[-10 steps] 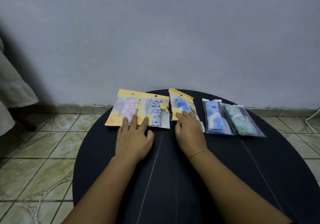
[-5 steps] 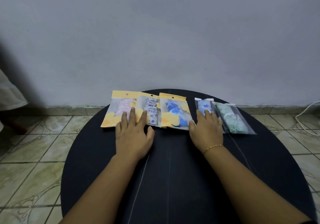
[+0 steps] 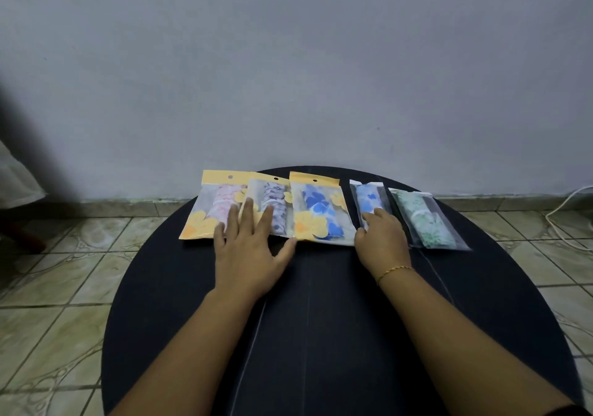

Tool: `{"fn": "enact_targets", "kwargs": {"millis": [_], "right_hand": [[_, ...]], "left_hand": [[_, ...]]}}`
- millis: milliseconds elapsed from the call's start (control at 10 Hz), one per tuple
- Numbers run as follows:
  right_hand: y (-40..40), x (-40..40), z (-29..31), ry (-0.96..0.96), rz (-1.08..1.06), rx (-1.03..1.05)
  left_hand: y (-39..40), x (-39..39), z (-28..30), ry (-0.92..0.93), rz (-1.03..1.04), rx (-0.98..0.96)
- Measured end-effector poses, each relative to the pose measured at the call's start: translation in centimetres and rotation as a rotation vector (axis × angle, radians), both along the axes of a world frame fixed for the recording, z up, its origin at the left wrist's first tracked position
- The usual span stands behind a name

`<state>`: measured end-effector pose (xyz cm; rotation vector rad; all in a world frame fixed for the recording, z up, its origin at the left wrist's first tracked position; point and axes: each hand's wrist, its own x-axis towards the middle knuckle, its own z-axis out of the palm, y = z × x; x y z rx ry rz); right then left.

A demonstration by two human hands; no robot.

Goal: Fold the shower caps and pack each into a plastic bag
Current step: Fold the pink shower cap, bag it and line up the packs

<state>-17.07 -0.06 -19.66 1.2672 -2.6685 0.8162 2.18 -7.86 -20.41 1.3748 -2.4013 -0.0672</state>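
Note:
Several packed shower caps lie in a row at the far edge of a round black table (image 3: 321, 335). From the left: a yellow-topped bag with a pink cap (image 3: 213, 205), one with a purple cap (image 3: 272, 202), one with a dark blue cap (image 3: 316, 210), then a clear bag with a light blue cap (image 3: 369, 197) and a clear bag with a green cap (image 3: 423, 219). My left hand (image 3: 248, 252) lies flat with straight fingers over the pink and purple bags. My right hand (image 3: 382, 240) rests on the light blue bag, fingers bent over its near end.
A grey wall stands just behind the table. Tiled floor (image 3: 64, 287) surrounds it. A white cable (image 3: 564, 203) runs along the floor at the right, and white cloth (image 3: 16, 178) shows at the left edge.
My right hand moved right, from the dark blue bag to the light blue clear bag. The dark blue bag now lies straight beside the purple one. My left hand stayed put.

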Motion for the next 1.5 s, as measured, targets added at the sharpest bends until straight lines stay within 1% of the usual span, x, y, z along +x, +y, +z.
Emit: {"fn": "enact_targets", "kwargs": {"millis": [100,200,300,400,500,600,700,800,900,1100,1400,1500], "right_hand": [[-0.2,0.2,-0.1,-0.009,0.002,-0.007],[-0.5,0.1,0.0,-0.045,-0.003,-0.018],[-0.5,-0.1,0.3,-0.093,0.002,-0.037],[-0.3,-0.1,0.6,-0.101,0.014,-0.050],[-0.2,0.3,0.9,-0.069,0.075,-0.041],[0.1,-0.1,1.0,-0.040,0.111,-0.103],[1.0,-2.2,1.3,0.096,-0.043,-0.063],[2.7,-4.3,1.5,0.018,-0.257,0.187],[3.5,-5.2,1.3,-0.082,-0.263,0.255],[2.9,-4.9,1.9,-0.153,-0.214,0.148],[2.4,-3.4,2.1,-0.133,-0.194,0.146],[2.5,-3.5,2.0,-0.064,-0.197,0.183]], "left_hand": [[1.0,-1.3,0.2,0.057,-0.204,-0.141],[2.4,-3.1,-0.1,-0.004,-0.376,-0.153],[2.6,-3.8,-0.5,-0.076,-0.359,-0.034],[2.5,-3.8,-0.4,-0.102,-0.312,0.037],[2.7,-3.8,-0.3,-0.117,-0.319,0.058],[2.6,-3.8,-0.2,-0.113,-0.313,0.048],[2.7,-3.7,-0.2,-0.124,-0.317,0.055],[2.7,-3.8,-0.2,-0.132,-0.319,0.057],[2.6,-3.8,-0.3,-0.133,-0.313,0.061],[2.7,-3.8,-0.2,-0.134,-0.307,0.073],[2.7,-3.8,-0.2,-0.142,-0.305,0.081],[2.7,-3.8,-0.1,-0.142,-0.307,0.084]]}}
